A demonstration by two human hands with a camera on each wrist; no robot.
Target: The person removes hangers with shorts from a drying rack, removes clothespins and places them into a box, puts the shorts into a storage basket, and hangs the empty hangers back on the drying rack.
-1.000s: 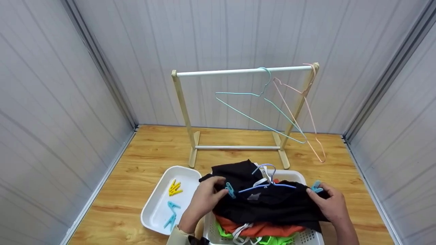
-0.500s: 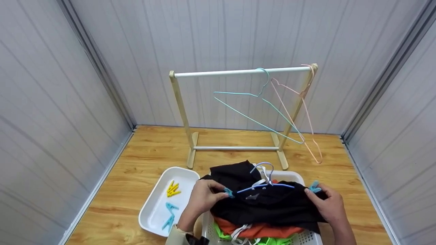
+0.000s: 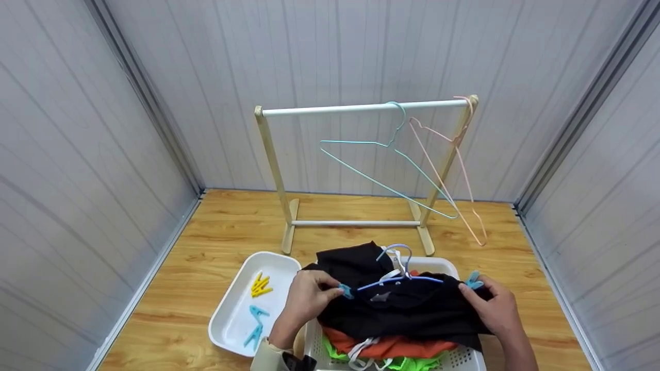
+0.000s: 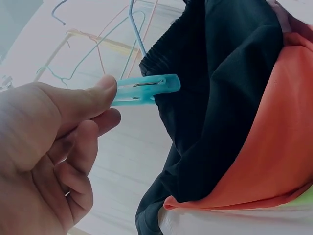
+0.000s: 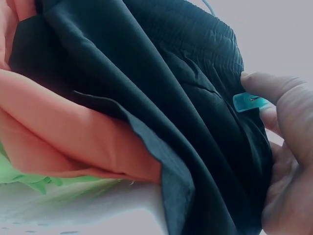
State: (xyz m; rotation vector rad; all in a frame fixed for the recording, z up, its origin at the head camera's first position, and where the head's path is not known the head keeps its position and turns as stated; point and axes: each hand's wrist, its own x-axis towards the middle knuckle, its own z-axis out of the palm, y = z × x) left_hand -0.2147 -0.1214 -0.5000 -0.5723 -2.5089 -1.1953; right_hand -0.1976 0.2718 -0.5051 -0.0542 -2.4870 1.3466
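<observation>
A pair of black shorts (image 3: 412,314) with a gathered elastic waistband lies across the clothes pile, a blue-violet hanger (image 3: 401,281) along the waistband. Thumb and index finger of my left hand (image 3: 309,301) pinch a light-blue clothespin (image 4: 146,89); its far end overlaps the waistband's left corner in the left wrist view. At the opposite corner, my right hand (image 3: 497,306) grips the black fabric, thumb in front and fingers partly hidden behind. A second light-blue clothespin (image 5: 248,102) sits on that corner, between thumb and fingers, its handles hidden in the right wrist view.
Under the shorts, a white basket (image 3: 472,360) holds orange cloth (image 3: 392,346) and green cloth (image 3: 417,363). A white tray (image 3: 227,314) at left has yellow clothespins (image 3: 261,285) and blue clothespins (image 3: 254,335). Behind stands a rack (image 3: 335,109) with green (image 3: 371,178) and pink (image 3: 466,226) hangers.
The left hand's clothespin has turned from nearly upright to flatter and lies against the waistband corner. The right hand keeps its hold, and the camera has shifted slightly.
</observation>
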